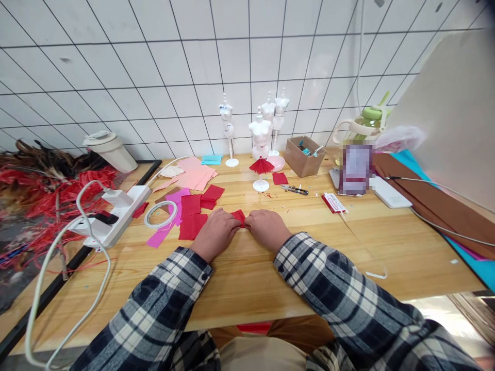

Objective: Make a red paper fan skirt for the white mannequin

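Between my two hands, low over the wooden table, is a small piece of red crepe paper (pixel 238 216). My left hand (pixel 217 230) pinches it from the left and my right hand (pixel 266 226) from the right, fingertips nearly meeting. Just left of my left hand lie several red paper pieces (pixel 193 226). Beyond my hands stands a white mini dress form (pixel 260 135) wearing a pleated red paper skirt (pixel 262 165). Thread snips (pixel 294 190) and a red paper square (pixel 280 178) lie to its right.
Left are a tape roll (pixel 147 219), pink paper (pixel 193 172) and a power strip (pixel 122 215) with looping cables. More dress forms (pixel 228 129) and a cardboard box (pixel 303 159) stand behind. A phone (pixel 356 167), power bank (pixel 390 192) and green-lidded bottle (pixel 367 122) occupy the right.
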Motion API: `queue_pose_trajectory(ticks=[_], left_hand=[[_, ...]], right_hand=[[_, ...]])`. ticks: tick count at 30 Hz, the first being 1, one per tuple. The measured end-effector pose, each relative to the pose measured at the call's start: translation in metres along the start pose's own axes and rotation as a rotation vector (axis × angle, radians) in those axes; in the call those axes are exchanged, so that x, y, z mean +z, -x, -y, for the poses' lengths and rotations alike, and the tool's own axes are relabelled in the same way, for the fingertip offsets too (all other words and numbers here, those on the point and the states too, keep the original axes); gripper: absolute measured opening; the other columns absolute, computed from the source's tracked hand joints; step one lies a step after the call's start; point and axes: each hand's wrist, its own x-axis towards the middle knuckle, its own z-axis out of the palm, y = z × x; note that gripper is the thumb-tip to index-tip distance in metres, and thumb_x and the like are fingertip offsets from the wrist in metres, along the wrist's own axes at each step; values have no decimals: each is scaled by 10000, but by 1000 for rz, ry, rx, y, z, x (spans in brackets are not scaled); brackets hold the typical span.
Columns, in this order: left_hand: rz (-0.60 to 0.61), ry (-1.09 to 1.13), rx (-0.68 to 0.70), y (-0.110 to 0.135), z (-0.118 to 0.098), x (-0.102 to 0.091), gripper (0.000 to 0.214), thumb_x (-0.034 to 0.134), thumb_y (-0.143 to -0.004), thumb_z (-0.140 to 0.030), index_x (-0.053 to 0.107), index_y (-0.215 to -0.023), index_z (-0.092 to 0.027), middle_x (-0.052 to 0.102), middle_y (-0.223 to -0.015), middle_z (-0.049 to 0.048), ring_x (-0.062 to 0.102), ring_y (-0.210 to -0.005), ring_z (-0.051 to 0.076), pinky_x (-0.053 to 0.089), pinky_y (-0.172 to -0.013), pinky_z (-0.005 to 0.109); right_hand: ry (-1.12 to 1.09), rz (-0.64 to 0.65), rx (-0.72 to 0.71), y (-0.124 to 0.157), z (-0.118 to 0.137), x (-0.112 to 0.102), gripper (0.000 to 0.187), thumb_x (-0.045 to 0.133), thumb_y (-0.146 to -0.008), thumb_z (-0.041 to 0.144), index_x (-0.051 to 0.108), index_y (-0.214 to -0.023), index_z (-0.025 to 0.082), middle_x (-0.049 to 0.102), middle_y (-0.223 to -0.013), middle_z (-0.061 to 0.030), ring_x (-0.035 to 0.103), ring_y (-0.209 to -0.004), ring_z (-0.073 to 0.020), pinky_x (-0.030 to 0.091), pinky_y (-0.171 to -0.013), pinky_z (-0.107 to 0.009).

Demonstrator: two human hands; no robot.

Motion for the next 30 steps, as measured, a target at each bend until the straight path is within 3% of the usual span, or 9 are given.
queue_pose_trajectory(ticks=[9, 12, 18, 24, 30], left_hand=[[-27, -1, -17, 2, -1, 1, 258, 465, -924, -255, 723, -938, -268, 681, -856, 32, 589, -863, 194, 306, -1019, 481], [-21, -14, -12, 2, 0, 2, 260, 465, -925, -250, 724, -912, -248, 682, -837, 32, 586, -848, 195, 332, -987, 454], [-2, -29, -25, 1, 0, 3, 281, 452, -934, -277, 726, -969, -225, 664, -802, 71, 562, -816, 208, 406, -773, 355], [-8, -22, -8, 1, -1, 2, 279, 456, -930, -259, 733, -947, -226, 648, -802, 65, 544, -834, 208, 408, -790, 359], [5, -39, -11, 0, -3, 1, 271, 464, -922, -263, 724, -881, -199, 640, -806, 70, 548, -855, 211, 420, -807, 354]], right_hand=[[17, -70, 44, 5, 0, -6, 301, 415, -959, 358, 689, -935, 236, 579, -1029, -70, 568, -881, -172, 400, -678, -262], [-10, -52, 65, 3, -2, -4, 283, 448, -945, 365, 700, -922, 238, 579, -1004, -61, 574, -871, -172, 398, -677, -265], [-81, -8, 120, 1, -4, -4, 207, 509, -912, 351, 690, -914, 251, 578, -1002, -39, 587, -864, -164, 405, -694, -260], [-65, -9, 109, 3, -1, -6, 248, 470, -934, 358, 682, -1017, 261, 585, -1010, -46, 600, -867, -164, 407, -686, -257], [-33, 10, 139, 2, -2, -5, 281, 449, -939, 368, 701, -955, 244, 590, -950, -52, 608, -818, -166, 401, -653, -262]])
